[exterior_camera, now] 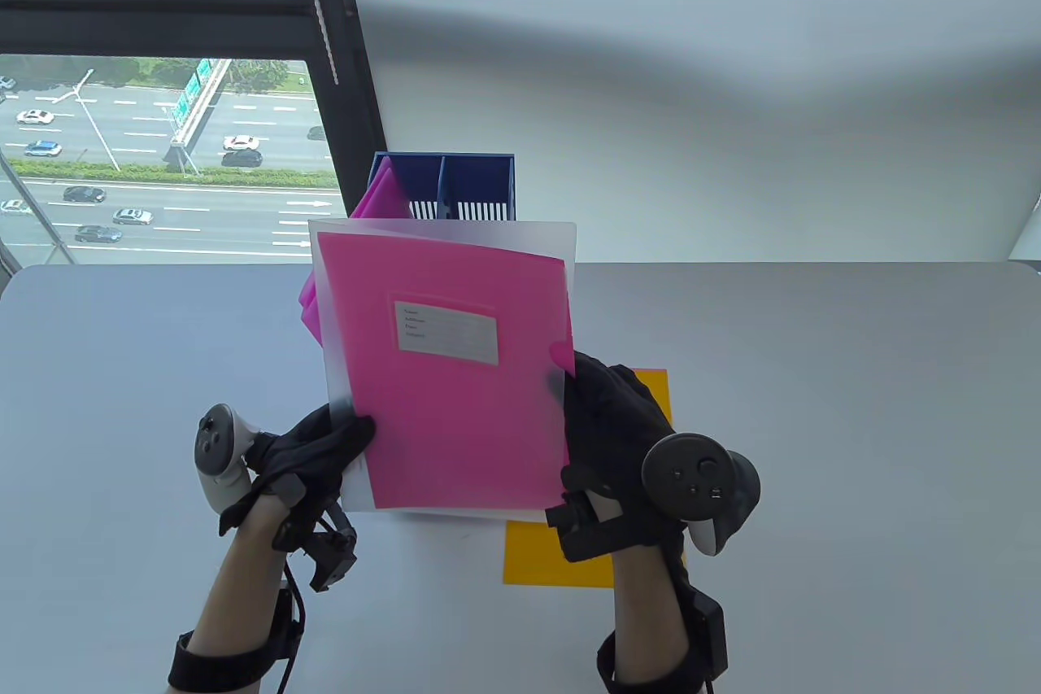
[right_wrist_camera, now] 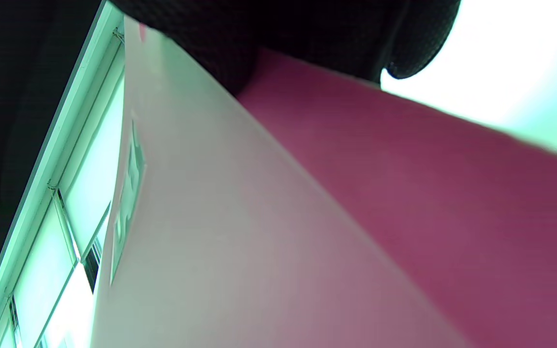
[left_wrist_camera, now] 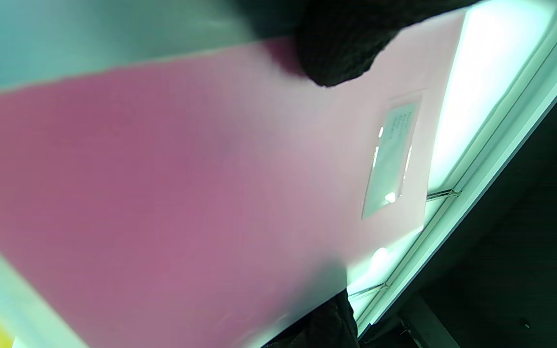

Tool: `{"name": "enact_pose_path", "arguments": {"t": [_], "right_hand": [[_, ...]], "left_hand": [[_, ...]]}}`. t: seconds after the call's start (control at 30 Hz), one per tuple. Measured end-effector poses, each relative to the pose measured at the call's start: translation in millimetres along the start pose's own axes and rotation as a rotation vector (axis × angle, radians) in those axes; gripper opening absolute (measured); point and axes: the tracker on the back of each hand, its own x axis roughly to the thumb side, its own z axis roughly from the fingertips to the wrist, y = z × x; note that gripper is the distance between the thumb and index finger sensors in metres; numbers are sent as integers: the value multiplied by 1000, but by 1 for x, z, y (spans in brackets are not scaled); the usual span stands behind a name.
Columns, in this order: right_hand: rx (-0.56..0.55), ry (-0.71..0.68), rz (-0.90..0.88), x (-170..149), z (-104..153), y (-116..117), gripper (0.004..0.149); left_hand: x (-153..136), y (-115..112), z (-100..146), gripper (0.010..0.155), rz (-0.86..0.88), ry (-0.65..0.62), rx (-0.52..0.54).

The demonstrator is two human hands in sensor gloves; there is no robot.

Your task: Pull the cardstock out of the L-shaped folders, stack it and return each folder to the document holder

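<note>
Left hand (exterior_camera: 313, 450) pinches the lower left edge of a translucent L-shaped folder (exterior_camera: 341, 368) raised above the table (exterior_camera: 813, 401). Pink cardstock (exterior_camera: 455, 401) sits inside. Right hand (exterior_camera: 614, 434) pinches the folder's right edge. Blue document holder (exterior_camera: 476, 181) stands behind; yellow cardstock (exterior_camera: 553, 556) lies beneath.

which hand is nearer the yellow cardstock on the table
Right. The right hand hangs directly over the yellow cardstock, pinching the folder's right edge; the left hand holds its left edge, well aside.
</note>
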Motion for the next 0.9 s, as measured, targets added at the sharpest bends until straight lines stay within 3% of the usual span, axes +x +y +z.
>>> {"name": "enact_pose_path", "arguments": {"t": [0.3,0.63,0.9], "right_hand": [[-93,24,17,-6,1,-12,35],[-266,120,102,-32,5,-59,40],[-384,240,352,-59,16,-100,42]], "left_hand": [[4,2,0,43,-22,-22,-14],[16,30,11,42,-40,-63,66],[23,41,16,42,-66,-77,87]]}}
